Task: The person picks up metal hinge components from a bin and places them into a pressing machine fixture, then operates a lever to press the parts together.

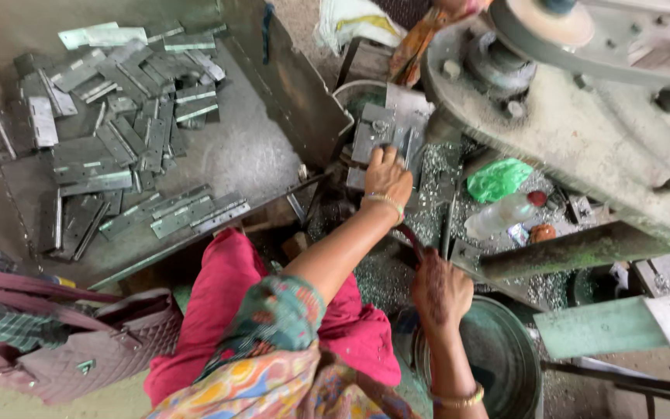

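My left hand (pixel 388 175) reaches forward and presses on a grey metal plate (pixel 376 133) that lies on the press bed under the machine. Its fingers rest flat on the plate's near edge. My right hand (pixel 439 290) is closer to me, above the rim of a round metal basin (pixel 518 371). It is closed around a dark curved lever (pixel 410 235) that rises towards the press. A bangle sits on each wrist. Whether the plate is clamped in the tool is hidden by my left hand.
Several grey hinge plates (pixel 122 116) lie heaped on a steel tray (pixel 253 155) at the left. A pink quilted handbag (pixel 87 345) sits at lower left. The machine's big grey flywheel (pixel 583 101) fills the upper right. A green bag (pixel 498 178) and plastic bottle (pixel 500 215) lie among metal chips.
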